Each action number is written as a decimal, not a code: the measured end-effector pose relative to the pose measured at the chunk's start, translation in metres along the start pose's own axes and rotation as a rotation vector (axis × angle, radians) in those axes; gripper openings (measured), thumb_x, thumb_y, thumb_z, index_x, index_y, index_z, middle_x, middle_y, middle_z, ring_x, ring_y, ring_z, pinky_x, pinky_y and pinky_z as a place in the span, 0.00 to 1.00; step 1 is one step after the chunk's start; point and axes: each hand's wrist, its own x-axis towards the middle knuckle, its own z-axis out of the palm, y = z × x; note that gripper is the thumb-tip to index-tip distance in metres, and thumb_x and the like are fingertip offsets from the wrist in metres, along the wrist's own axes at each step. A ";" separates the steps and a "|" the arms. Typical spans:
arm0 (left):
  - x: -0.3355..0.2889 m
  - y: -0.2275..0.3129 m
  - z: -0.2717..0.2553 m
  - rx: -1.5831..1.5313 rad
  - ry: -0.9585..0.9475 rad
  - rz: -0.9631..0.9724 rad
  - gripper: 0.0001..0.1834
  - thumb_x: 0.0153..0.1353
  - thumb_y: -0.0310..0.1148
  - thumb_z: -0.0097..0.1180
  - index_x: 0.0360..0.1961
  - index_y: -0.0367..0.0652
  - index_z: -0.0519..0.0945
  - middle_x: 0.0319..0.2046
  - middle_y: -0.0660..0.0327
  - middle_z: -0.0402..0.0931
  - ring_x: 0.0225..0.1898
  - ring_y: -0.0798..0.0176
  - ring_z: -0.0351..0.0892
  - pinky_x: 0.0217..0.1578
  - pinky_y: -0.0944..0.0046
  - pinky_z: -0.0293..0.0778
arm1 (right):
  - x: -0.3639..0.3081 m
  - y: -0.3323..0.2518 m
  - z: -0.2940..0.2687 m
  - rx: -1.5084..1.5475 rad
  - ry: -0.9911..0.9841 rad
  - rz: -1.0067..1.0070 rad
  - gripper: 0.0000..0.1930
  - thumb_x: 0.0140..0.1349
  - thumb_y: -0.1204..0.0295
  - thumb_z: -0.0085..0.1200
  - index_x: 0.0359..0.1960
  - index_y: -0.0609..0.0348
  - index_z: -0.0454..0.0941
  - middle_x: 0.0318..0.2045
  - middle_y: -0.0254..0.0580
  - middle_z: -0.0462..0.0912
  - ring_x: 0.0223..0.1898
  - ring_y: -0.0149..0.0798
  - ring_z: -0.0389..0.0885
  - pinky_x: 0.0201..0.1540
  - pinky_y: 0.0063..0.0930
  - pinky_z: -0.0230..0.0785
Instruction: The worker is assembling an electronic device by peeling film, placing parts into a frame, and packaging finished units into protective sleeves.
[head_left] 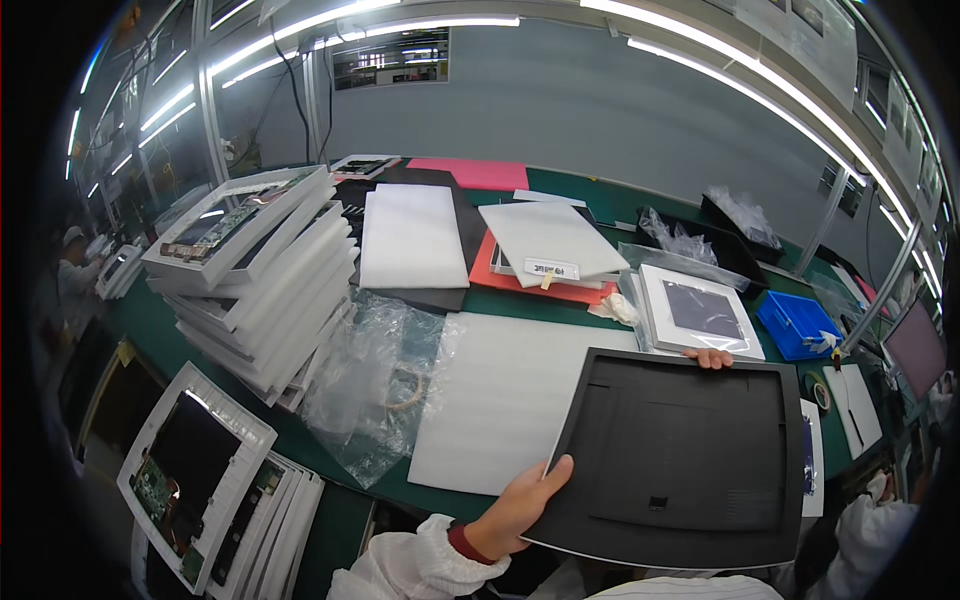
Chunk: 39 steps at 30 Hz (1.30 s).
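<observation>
A large flat black panel with a recessed middle and a thin light edge is tilted up in front of me. At its left edge my left hand grips it, thumb on the black face and the other fingers behind. The fingers of my right hand curl over its far edge; the rest of that hand and its forearm are hidden behind the panel. Under and left of the panel lies a white foam sheet. Next to that sheet is a crumpled clear plastic bag.
White frames with circuit boards form a tall stack at left; more frames lean at the near left. Foam sheets, a white framed screen, a blue bin and black trays stand farther back. A co-worker's sleeve shows at right.
</observation>
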 end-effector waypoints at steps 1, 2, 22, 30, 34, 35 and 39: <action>-0.003 0.003 -0.001 0.066 0.083 0.015 0.31 0.69 0.50 0.41 0.59 0.31 0.62 0.52 0.50 0.72 0.50 0.59 0.76 0.51 0.61 0.74 | 0.003 -0.001 -0.001 -0.014 0.011 -0.021 0.22 0.71 0.54 0.34 0.54 0.57 0.66 0.47 0.51 0.74 0.52 0.46 0.72 0.55 0.42 0.67; -0.007 -0.003 -0.008 0.022 0.080 0.110 0.30 0.68 0.50 0.43 0.56 0.32 0.65 0.48 0.54 0.74 0.46 0.62 0.77 0.48 0.64 0.75 | 0.003 -0.003 -0.002 -0.014 0.011 -0.028 0.22 0.71 0.54 0.34 0.54 0.57 0.66 0.47 0.51 0.74 0.52 0.46 0.72 0.55 0.42 0.67; -0.007 0.021 -0.109 0.177 0.436 0.390 0.22 0.68 0.44 0.46 0.52 0.34 0.69 0.43 0.55 0.76 0.41 0.64 0.79 0.41 0.64 0.77 | -0.039 0.078 0.047 -1.985 -0.744 -0.231 0.07 0.59 0.70 0.56 0.35 0.60 0.79 0.33 0.43 0.76 0.37 0.46 0.76 0.41 0.33 0.71; -0.023 0.023 -0.101 0.505 0.488 0.533 0.28 0.61 0.26 0.54 0.61 0.31 0.60 0.50 0.49 0.71 0.50 0.60 0.74 0.50 0.63 0.71 | -0.024 0.101 0.049 -2.143 -1.003 -0.223 0.06 0.50 0.78 0.54 0.32 0.62 0.76 0.31 0.43 0.77 0.37 0.45 0.77 0.40 0.35 0.72; -0.046 0.012 -0.084 1.407 0.678 0.673 0.26 0.52 0.26 0.60 0.54 0.37 0.71 0.53 0.48 0.67 0.57 0.49 0.67 0.57 0.55 0.64 | -0.022 0.108 0.060 -2.246 -1.081 -0.069 0.08 0.51 0.80 0.52 0.34 0.61 0.76 0.28 0.44 0.78 0.34 0.47 0.79 0.37 0.36 0.73; -0.048 0.013 -0.064 1.811 0.755 0.721 0.24 0.50 0.25 0.61 0.51 0.38 0.74 0.54 0.50 0.68 0.56 0.49 0.69 0.56 0.55 0.65 | -0.021 0.107 0.060 -2.260 -1.077 -0.065 0.08 0.51 0.80 0.52 0.34 0.61 0.76 0.28 0.44 0.78 0.34 0.47 0.79 0.37 0.36 0.73; -0.032 -0.026 -0.070 1.645 0.544 0.778 0.16 0.46 0.34 0.67 0.39 0.43 0.82 0.42 0.55 0.74 0.46 0.50 0.72 0.48 0.53 0.69 | -0.019 0.115 0.060 -2.263 -1.060 -0.001 0.05 0.50 0.78 0.53 0.31 0.60 0.75 0.26 0.45 0.78 0.33 0.47 0.80 0.35 0.37 0.72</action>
